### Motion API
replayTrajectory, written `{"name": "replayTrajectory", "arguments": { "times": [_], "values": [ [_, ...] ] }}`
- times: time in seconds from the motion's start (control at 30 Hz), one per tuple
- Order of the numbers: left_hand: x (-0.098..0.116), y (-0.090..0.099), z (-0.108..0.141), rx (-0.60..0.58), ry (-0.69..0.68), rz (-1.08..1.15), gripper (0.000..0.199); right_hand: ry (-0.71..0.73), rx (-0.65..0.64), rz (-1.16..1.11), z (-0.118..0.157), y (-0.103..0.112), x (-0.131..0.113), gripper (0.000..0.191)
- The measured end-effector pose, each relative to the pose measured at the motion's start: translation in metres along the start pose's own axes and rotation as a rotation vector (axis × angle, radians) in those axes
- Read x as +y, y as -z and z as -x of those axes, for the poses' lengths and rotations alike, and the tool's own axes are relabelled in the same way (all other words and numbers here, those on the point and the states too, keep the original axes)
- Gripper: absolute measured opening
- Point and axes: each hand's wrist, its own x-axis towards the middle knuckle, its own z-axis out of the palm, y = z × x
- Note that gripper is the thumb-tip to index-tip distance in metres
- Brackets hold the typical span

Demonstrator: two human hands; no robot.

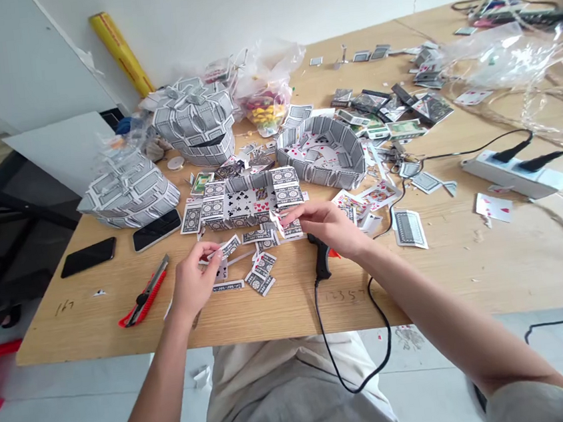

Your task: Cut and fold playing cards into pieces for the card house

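Note:
My left hand (197, 278) pinches a folded playing-card strip (230, 246) in front of a low box made of playing cards (248, 202). My right hand (331, 227) reaches to the box's front right corner, thumb and fingers closed on a bent playing card (277, 222) with a white face. Under that hand lies what looks like a glue gun (322, 258), its black handle and cord showing and its front partly hidden. Folded card pieces (262, 275) lie loose between my hands.
Left of my hands are a red utility knife (145, 292) and two phones (88, 257). Behind stand lidded card baskets (194, 119) and an open card tray (325, 176). A white power strip (516, 174) with black cords lies right, and a plastic bag (267, 98) at the back.

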Motion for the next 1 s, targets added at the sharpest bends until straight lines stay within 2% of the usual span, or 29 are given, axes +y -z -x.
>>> {"name": "replayTrajectory", "arguments": {
  "times": [0.13,0.23,0.37,0.47,0.6,0.7,0.73,0.83,0.93,1.0],
  "values": [
    [-0.008,-0.004,0.012,0.05,0.028,-0.001,0.026,-0.087,-0.014,-0.042,0.003,-0.003,0.004,0.033],
    [-0.006,-0.005,0.015,0.082,-0.003,-0.083,0.024,-0.119,-0.011,-0.08,0.005,-0.006,0.007,0.035],
    [0.009,-0.007,0.014,0.162,-0.142,-0.273,0.018,-0.154,0.033,-0.148,0.007,-0.012,0.017,0.021],
    [0.027,-0.012,0.016,0.201,-0.243,-0.274,0.017,-0.126,0.062,-0.225,0.006,-0.016,0.025,0.026],
    [0.057,-0.025,0.026,0.129,-0.277,-0.178,0.019,-0.074,0.056,-0.282,0.007,-0.021,0.03,0.04],
    [0.077,-0.038,0.029,0.025,-0.253,-0.152,0.036,-0.056,0.029,-0.258,0.011,-0.027,0.033,0.049],
    [0.081,-0.043,0.029,0.004,-0.235,-0.15,0.036,-0.051,0.014,-0.239,0.012,-0.029,0.034,0.05],
    [0.086,-0.052,0.026,0.0,-0.185,-0.19,0.018,-0.039,-0.009,-0.172,0.016,-0.036,0.035,0.048],
    [0.081,-0.052,0.026,0.028,-0.157,-0.222,0.023,-0.043,-0.035,-0.134,0.018,-0.04,0.032,0.043],
    [0.075,-0.044,0.027,0.046,-0.129,-0.202,0.024,-0.052,-0.061,-0.122,0.018,-0.039,0.029,0.04]
  ]
}}
